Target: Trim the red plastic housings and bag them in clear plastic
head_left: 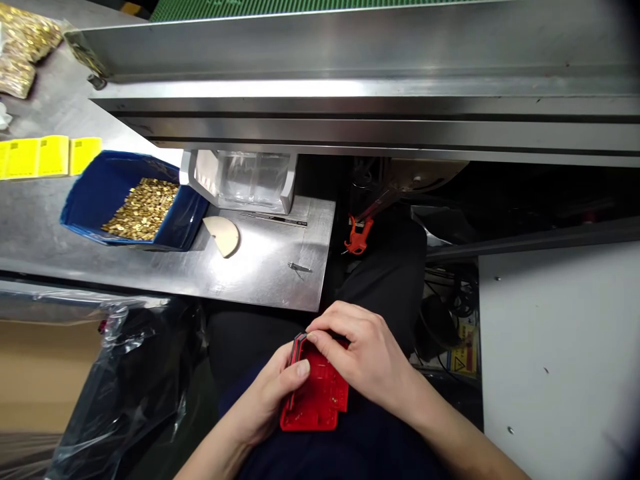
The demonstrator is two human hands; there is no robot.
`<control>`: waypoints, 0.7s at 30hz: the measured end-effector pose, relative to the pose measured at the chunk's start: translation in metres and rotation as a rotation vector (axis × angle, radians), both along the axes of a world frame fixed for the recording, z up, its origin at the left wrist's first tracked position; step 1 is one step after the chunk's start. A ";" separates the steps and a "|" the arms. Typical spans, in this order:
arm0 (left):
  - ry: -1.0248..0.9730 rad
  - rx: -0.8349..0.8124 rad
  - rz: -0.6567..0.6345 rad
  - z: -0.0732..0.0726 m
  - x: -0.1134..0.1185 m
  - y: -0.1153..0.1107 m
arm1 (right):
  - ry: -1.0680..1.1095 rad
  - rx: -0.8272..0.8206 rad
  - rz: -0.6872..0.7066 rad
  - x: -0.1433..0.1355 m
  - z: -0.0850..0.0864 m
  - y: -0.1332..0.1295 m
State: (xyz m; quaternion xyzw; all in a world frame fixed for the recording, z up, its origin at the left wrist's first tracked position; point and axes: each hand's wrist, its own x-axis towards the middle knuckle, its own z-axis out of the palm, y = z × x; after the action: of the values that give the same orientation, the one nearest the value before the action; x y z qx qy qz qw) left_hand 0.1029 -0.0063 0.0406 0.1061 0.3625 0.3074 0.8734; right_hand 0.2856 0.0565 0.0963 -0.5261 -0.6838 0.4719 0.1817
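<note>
A red plastic housing (316, 393) with a dark-edged rim lies over my lap, its hollow inside facing up. My left hand (273, 393) grips its left side, the thumb pressed over the rim. At the upper corner, the thumb and index finger of my right hand (363, 353) pinch close together on the dark edge. Whether a small part sits between those right fingertips is hidden. Tiny gold-coloured spots show inside the housing near its lower right.
On the metal table (260, 280) stand a blue bin (83, 207) of small brass parts and a clear-fronted tray (255, 180). A cream half-disc (223, 235), tweezers (275, 219) and nail clippers (299, 267) lie nearby. An orange air gun (358, 236) hangs beyond my knee.
</note>
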 end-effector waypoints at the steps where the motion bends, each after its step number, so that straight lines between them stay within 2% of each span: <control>1: 0.010 0.007 -0.012 -0.001 0.000 0.000 | -0.025 0.016 0.001 0.000 -0.001 -0.001; 7: 0.043 0.000 -0.037 0.004 0.002 0.003 | -0.088 0.054 0.038 0.001 -0.002 -0.005; 15: 0.027 -0.025 -0.037 0.008 0.003 0.007 | -0.111 0.049 -0.113 0.005 0.000 -0.001; 18: 0.032 -0.029 -0.039 0.007 0.003 0.007 | -0.048 0.056 -0.076 0.006 0.000 0.001; 21: 0.061 -0.008 -0.040 0.006 0.004 0.007 | -0.039 0.087 0.028 0.005 -0.003 0.000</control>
State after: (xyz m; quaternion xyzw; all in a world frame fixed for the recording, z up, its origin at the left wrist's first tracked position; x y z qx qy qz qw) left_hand 0.1071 0.0006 0.0468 0.1194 0.3881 0.2849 0.8683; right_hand 0.2906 0.0563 0.0937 -0.5172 -0.7142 0.4340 0.1846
